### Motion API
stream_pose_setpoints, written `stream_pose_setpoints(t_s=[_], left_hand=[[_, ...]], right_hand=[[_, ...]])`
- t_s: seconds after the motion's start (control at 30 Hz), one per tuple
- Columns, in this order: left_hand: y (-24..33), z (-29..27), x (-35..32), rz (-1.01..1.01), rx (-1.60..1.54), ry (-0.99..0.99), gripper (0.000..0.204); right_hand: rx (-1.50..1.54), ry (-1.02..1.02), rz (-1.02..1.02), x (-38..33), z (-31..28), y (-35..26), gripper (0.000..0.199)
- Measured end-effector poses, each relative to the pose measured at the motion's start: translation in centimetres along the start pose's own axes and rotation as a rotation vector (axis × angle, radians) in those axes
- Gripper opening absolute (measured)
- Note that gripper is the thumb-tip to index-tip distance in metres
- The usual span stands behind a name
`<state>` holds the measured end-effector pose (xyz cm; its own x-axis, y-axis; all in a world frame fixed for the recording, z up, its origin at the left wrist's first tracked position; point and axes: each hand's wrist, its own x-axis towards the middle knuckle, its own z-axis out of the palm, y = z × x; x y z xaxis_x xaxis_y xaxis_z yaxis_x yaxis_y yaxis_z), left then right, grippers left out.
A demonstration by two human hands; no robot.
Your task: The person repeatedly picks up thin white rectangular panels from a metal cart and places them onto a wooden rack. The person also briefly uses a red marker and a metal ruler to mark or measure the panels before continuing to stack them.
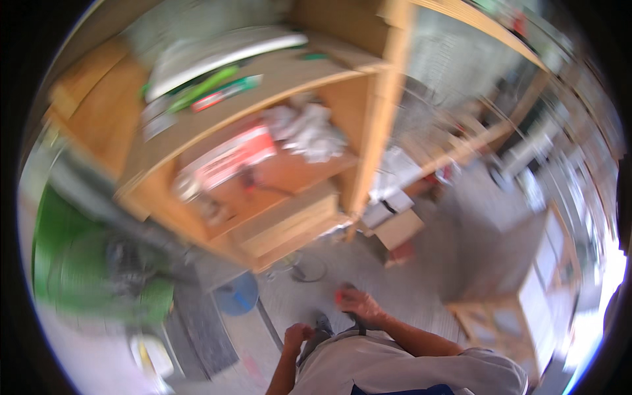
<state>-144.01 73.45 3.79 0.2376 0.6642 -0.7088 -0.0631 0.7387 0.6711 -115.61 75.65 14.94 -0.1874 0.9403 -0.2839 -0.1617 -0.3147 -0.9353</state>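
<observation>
The whole view is smeared by motion. In front of my waist, my right hand is closed on a small red object, whose kind I cannot make out. Lower and to the left, beside my body, hangs my left hand. Its fingers look curled in, and whatever they may hold is hidden. Neither hand touches the wooden shelf unit ahead of me.
On the shelves are a red and white box, crumpled pale cloth or gloves and a green strip. A blue round container and green machine stand left; open cardboard boxes and a wooden crate right.
</observation>
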Motion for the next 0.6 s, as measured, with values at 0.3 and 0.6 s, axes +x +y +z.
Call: stream_pose_setpoints(t_s=[0.3,0.6], left_hand=[[6.5,16.1,-4.9,-0.486,-0.182,-0.717,0.035],[-0.4,21.8,-4.9,-0.185,0.653,-0.616,0.027]], right_hand=[[-0.104,0.419,-0.024,-13.0,3.7,2.9,0.060],[-0.296,0.918,-0.135,-23.1,3.5,5.5,0.058]])
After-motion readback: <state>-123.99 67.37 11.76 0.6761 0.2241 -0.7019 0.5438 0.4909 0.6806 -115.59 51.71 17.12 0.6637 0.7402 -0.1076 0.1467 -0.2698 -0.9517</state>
